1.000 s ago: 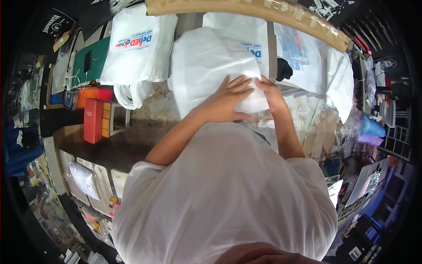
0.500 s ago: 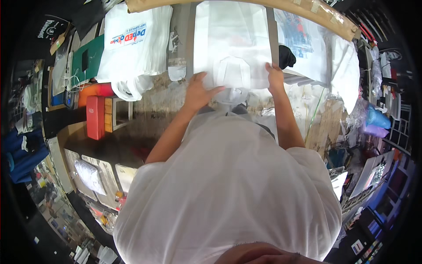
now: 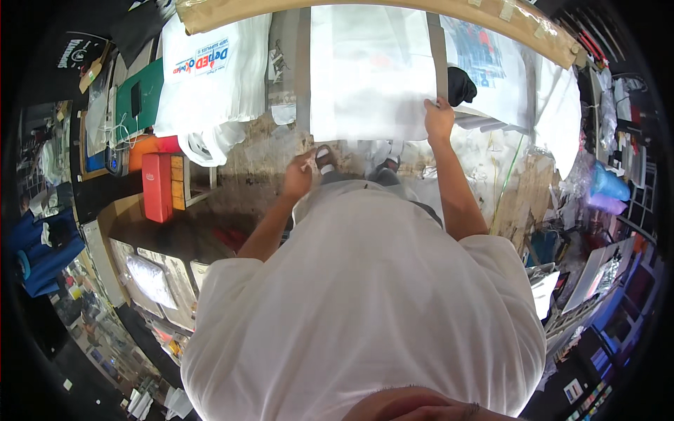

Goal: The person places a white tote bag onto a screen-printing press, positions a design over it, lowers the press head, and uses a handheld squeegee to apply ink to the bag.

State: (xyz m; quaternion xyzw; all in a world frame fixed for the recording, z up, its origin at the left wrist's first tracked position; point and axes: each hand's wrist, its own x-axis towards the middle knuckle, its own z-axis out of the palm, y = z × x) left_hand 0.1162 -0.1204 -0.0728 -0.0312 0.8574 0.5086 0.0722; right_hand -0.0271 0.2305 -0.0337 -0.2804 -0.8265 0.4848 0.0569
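Note:
A plain white bag [image 3: 372, 77] lies flat over a grey narrow board [image 3: 303, 77] in front of me. At the bag's lower right corner is my right hand [image 3: 440, 121], its thumb and fingers closed on the edge. My left hand [image 3: 298, 177] hangs below the bag's lower left corner, apart from it. Its fingers are curled together with a bit of whitish material between them, too small to name. The bag's handle does not show. To the left sits a thick stack of printed white bags [image 3: 214, 84], their handles [image 3: 210, 144] drooping over the near edge.
A long brown cardboard roll [image 3: 379, 5] crosses the far side. On the right are a black cloth [image 3: 461, 86], another printed white bag [image 3: 484, 63] and a hanging white sheet [image 3: 558, 119]. A red box [image 3: 156, 188] stands at left, near a green board [image 3: 138, 95].
My left hand has left the bag and moved down toward me, its fingers closing. The handle that lay on the bag's near part no longer shows. My right hand stays at the right edge.

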